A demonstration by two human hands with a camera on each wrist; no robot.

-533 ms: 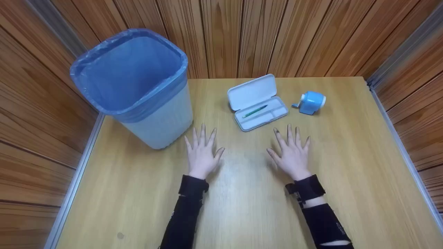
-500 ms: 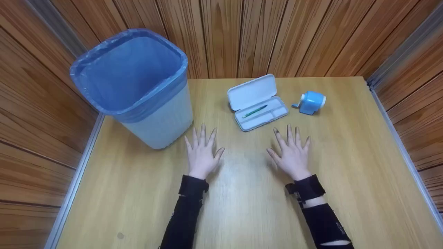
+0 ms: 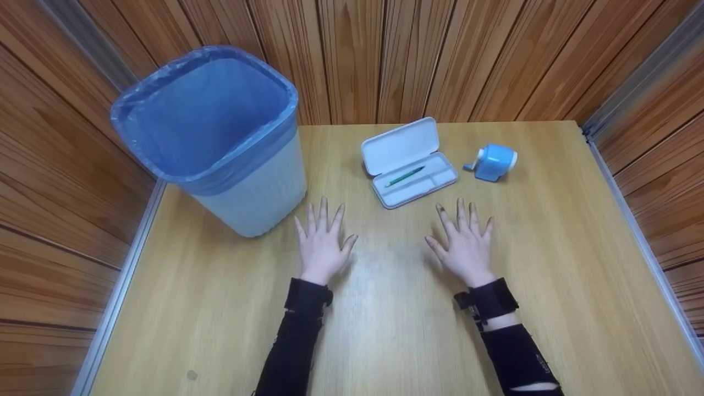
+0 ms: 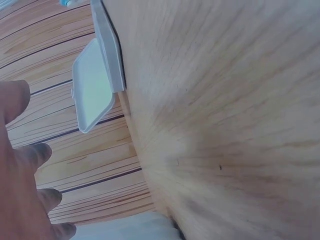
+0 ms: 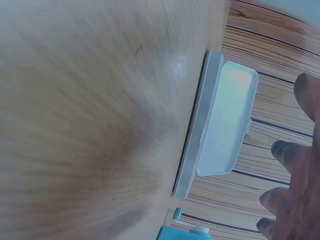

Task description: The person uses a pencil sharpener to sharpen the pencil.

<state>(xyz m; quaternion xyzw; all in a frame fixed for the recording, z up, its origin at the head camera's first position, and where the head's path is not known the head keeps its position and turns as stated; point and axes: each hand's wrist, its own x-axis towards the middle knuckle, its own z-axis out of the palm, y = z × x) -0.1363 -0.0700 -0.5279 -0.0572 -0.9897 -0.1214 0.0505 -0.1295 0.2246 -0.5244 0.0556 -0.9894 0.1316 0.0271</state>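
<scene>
My left hand is spread palm down over the table, fingers straight, with nothing held. My right hand lies the same way farther right, also holding nothing. Beyond and between them is a pale pencil case with its lid raised. One green pencil lies in its long compartment. To the right of the case stands a blue pencil sharpener with a crank on its left side. Both wrist views show the raised lid, and the sharpener appears at the bottom of the right wrist view.
A tall whitish bin lined with a blue bag stands at the left, close to my left fingertips. Wood-panelled walls rise behind the table and along both sides, with metal strips at the side edges.
</scene>
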